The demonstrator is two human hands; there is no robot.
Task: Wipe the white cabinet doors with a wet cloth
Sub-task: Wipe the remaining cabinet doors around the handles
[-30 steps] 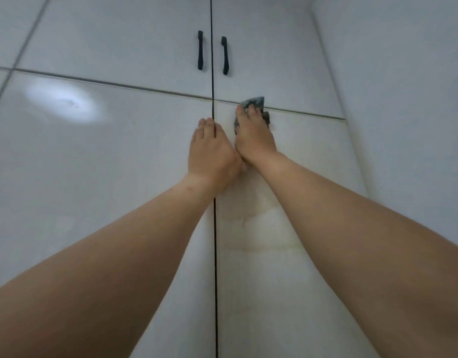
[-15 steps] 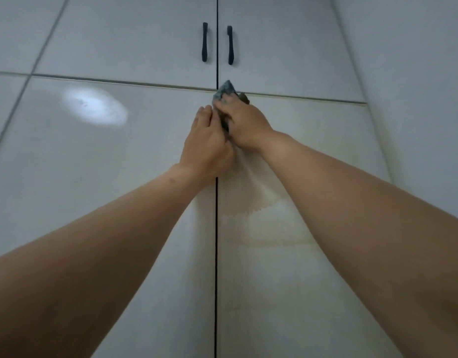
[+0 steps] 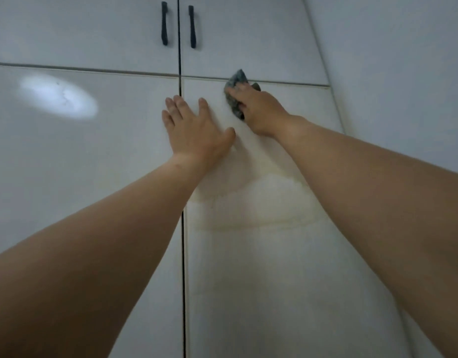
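Two tall white cabinet doors meet at a dark vertical seam; the left door (image 3: 81, 164) is glossy, the right door (image 3: 261, 267) shows faint yellowish wipe marks. My right hand (image 3: 259, 109) presses a grey-blue wet cloth (image 3: 235, 82) against the top of the right door, just under the horizontal gap. Most of the cloth is hidden under the hand. My left hand (image 3: 194, 130) lies flat with fingers spread across the seam, resting on the doors beside the right hand.
Above the gap are two upper cabinet doors (image 3: 248, 34) with black handles (image 3: 165, 23) either side of the seam. A plain white side wall (image 3: 403, 86) runs along the right. A bright light reflection (image 3: 59, 99) sits on the left door.
My right hand has slid the cloth to the right, away from the seam. My left hand has spread its fingers flat and the hands are apart now.
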